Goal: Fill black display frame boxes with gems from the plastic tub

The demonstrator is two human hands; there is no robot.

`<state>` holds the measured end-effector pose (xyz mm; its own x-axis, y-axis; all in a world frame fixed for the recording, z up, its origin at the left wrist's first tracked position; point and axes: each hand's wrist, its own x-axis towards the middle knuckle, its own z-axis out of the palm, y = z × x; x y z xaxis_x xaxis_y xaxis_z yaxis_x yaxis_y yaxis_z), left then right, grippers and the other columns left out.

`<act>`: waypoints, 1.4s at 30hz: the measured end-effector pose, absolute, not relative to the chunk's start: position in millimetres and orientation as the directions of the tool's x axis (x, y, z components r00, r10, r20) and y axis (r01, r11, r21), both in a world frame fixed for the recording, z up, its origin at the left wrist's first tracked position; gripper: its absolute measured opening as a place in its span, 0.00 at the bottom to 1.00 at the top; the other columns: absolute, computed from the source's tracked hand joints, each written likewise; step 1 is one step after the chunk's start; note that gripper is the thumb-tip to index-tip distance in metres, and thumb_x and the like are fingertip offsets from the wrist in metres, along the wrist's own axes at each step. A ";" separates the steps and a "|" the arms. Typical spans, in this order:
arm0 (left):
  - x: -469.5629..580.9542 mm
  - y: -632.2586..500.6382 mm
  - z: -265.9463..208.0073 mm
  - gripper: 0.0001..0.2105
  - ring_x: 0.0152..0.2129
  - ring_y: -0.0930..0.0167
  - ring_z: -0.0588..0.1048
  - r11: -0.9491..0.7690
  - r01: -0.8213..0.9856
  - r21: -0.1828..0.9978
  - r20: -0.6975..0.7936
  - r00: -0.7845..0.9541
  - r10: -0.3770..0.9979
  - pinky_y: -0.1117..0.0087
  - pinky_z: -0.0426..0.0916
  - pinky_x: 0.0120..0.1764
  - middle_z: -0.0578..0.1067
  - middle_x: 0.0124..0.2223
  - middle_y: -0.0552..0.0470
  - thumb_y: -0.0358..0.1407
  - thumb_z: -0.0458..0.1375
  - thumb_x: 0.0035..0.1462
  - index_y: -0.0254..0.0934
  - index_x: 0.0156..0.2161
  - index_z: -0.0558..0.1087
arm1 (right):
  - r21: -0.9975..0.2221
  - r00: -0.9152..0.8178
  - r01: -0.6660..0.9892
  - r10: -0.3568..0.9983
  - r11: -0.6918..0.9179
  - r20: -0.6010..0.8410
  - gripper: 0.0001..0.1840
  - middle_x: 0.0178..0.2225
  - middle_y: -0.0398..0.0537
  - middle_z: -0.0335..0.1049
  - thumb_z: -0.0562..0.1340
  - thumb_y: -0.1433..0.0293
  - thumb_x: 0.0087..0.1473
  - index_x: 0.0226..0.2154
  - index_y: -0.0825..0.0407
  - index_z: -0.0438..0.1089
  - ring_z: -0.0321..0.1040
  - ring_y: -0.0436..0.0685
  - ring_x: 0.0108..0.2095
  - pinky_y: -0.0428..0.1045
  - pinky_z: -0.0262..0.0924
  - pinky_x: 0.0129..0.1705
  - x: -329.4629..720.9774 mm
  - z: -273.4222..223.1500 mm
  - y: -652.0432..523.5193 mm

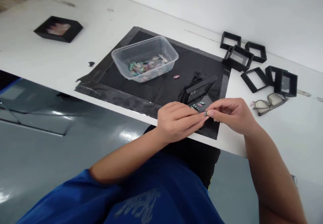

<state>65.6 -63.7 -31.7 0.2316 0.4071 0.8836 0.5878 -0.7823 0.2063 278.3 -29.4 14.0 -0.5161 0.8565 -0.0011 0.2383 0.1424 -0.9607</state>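
Note:
My right hand [230,114] is closed in a pinch, with a small green false nail [206,113] at its thumb and fingertips. From the other side my left hand [180,120] reaches over, its fingers pressed together and their tips on the same nail; its thumb is hidden. Just beyond the fingers lies an open black box [208,100] with a windowed lid [202,88] tilted up. Several decorated false nails [195,107] lie in it, green, dark and pink, partly covered by my left hand.
A clear plastic tub [145,75] of mixed false nails stands on a black mat [156,91]. One pink nail [176,76] lies beside it. Several black frame boxes [239,57] and a pair of glasses [270,103] are at the right. Another black box [58,29] sits far left.

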 end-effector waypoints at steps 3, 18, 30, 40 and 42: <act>58.9 -60.9 -27.1 0.05 0.23 0.76 0.79 -0.789 0.597 0.144 0.887 0.276 0.370 0.73 0.72 0.30 0.82 0.29 0.59 0.31 0.69 0.59 0.39 0.36 0.76 | -0.946 -0.467 0.281 0.884 0.159 0.010 0.09 0.25 0.43 0.78 0.72 0.59 0.57 0.33 0.47 0.84 0.67 0.48 0.21 0.46 0.62 0.22 274.3 18.0 -36.4; 54.0 -58.8 -19.7 0.06 0.26 0.76 0.80 -0.796 0.598 0.099 0.880 0.321 0.351 0.66 0.76 0.42 0.84 0.32 0.61 0.32 0.67 0.61 0.40 0.43 0.78 | -0.713 -0.473 0.464 0.828 0.526 0.303 0.06 0.22 0.35 0.69 0.71 0.63 0.59 0.40 0.44 0.80 0.62 0.47 0.22 0.47 0.64 0.26 282.3 25.4 -36.0; 20.8 -57.6 -27.5 0.07 0.25 0.70 0.74 -0.753 0.657 0.043 0.640 0.560 0.526 0.67 0.65 0.27 0.80 0.28 0.59 0.39 0.66 0.64 0.39 0.44 0.81 | -0.568 -0.445 0.721 0.894 0.397 0.060 0.14 0.22 0.38 0.65 0.68 0.57 0.61 0.44 0.47 0.81 0.60 0.50 0.22 0.49 0.60 0.28 290.9 -3.3 -9.1; 21.6 -54.3 -27.2 0.12 0.28 0.67 0.74 -0.760 0.647 0.066 0.508 0.633 0.584 0.65 0.68 0.29 0.79 0.31 0.56 0.41 0.60 0.69 0.40 0.52 0.81 | -0.616 -0.432 0.694 0.900 0.373 0.059 0.13 0.24 0.40 0.69 0.69 0.57 0.61 0.44 0.44 0.82 0.59 0.50 0.23 0.50 0.58 0.27 291.3 -1.5 -9.5; 21.8 -53.7 -27.7 0.13 0.29 0.67 0.74 -0.762 0.642 0.087 0.497 0.635 0.592 0.65 0.69 0.30 0.79 0.31 0.56 0.41 0.59 0.70 0.40 0.53 0.80 | -0.620 -0.435 0.688 0.898 0.378 0.066 0.12 0.25 0.41 0.72 0.69 0.57 0.61 0.43 0.44 0.82 0.59 0.50 0.23 0.50 0.58 0.27 291.6 -1.9 -9.0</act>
